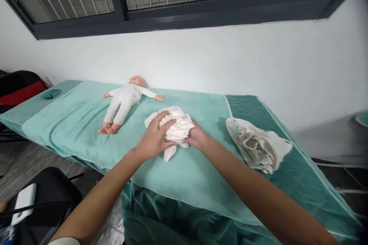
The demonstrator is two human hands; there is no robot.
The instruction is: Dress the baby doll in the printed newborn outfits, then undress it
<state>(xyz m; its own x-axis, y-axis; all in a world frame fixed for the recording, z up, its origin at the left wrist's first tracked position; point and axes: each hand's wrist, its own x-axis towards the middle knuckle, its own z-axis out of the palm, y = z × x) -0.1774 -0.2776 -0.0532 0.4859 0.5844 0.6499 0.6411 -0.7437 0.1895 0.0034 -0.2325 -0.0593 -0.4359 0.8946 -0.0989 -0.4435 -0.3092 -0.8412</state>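
Note:
A bunched white cloth (179, 124) with small printed marks is between my two hands, above the middle of the bed; its exact kind is hard to make out. My left hand (155, 138) grips its left side, fingers spread over the folds and thumb below. My right hand (197, 134) holds the right side, its fingers partly hidden behind the cloth. A loose end hangs toward me. Beyond it to the left, a baby doll (125, 97) in a white suit lies on its back, arms stretched out. Another crumpled white cloth (258, 145) lies to the right.
The bed (201, 180) has a light green cover over darker green fabric, with a face hole (51, 94) at its left end. A white wall and dark-framed window stand behind. A black chair (54, 189) holding a white device (24, 203) is at lower left.

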